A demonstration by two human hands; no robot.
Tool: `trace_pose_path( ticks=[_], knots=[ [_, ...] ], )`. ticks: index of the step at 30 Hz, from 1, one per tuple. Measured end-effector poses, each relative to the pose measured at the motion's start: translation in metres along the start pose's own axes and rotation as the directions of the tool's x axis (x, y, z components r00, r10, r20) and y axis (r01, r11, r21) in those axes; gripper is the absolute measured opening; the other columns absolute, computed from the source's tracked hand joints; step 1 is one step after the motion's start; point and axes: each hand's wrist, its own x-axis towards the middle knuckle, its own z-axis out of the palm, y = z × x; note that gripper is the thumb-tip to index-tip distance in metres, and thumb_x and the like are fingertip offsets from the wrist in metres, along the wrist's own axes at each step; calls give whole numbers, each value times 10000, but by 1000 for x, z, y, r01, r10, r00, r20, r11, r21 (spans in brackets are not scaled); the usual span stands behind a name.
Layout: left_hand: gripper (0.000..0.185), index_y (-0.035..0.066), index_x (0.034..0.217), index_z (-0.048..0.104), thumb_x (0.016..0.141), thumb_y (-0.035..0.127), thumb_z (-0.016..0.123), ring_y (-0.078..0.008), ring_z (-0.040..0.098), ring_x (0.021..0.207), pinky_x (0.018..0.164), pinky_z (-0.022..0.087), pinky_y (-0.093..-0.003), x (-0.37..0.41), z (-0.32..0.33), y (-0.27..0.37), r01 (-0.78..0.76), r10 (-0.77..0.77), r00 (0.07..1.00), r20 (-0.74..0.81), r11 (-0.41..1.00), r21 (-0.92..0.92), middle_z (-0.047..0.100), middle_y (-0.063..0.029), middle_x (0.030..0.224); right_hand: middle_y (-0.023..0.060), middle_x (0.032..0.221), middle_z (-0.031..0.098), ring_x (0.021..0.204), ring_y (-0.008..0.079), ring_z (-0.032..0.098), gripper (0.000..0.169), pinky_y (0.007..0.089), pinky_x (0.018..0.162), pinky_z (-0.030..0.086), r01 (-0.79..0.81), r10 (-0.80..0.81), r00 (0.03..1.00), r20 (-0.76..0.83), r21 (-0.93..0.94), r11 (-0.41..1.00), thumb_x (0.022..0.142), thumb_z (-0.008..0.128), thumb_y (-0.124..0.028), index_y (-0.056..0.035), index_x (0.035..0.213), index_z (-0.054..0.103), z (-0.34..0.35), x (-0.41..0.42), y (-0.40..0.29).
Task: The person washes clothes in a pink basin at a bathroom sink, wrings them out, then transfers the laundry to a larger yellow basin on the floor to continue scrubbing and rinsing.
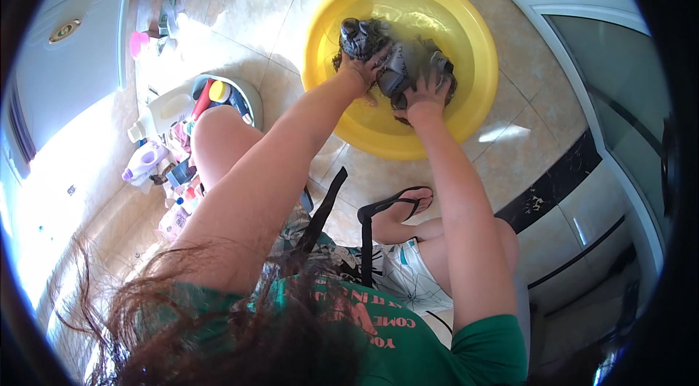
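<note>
A wet, dark grey patterned cloth (398, 66) lies bunched in a round yellow plastic basin (483, 63) that holds water. My left hand (360, 72) grips the bunched left end of the cloth, its fingers partly hidden in the folds. On the right end, my right hand (426, 96) presses down with spread fingers, and some cloth shows bunched beneath the palm. Part of the cloth's middle looks blurred. Both forearms reach over the basin's near rim.
The basin stands on a tiled floor (246, 14). Left of my knee are a grey tub (251, 96) of bottles, a white jug (169, 107) and a lilac detergent bottle (146, 159). A glass-panelled door (606, 58) is at right. A black threshold (551, 184) crosses the floor.
</note>
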Motion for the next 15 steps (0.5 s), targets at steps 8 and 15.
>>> trace_pose_path(
  ticks=[8,15],
  knots=[
    [1006,220,1362,236,543,646,636,-299,171,1299,982,123,-591,6,7,-4,7,-4,1000,31,996,-91,-122,-6,1439,18,1451,-3,1322,304,-32,819,631,973,-40,-5,6,999,42,-22,1000,687,538,-609,-324,1363,175,-3,1,-5],
    [999,201,1367,223,571,677,594,-329,124,1304,970,120,-615,-3,1,-7,-75,74,997,-32,997,-5,-176,-21,1427,60,1444,73,1311,338,-83,835,647,962,-43,11,-8,995,95,-37,999,682,506,-644,-253,1363,225,-6,5,-6]
  ],
)
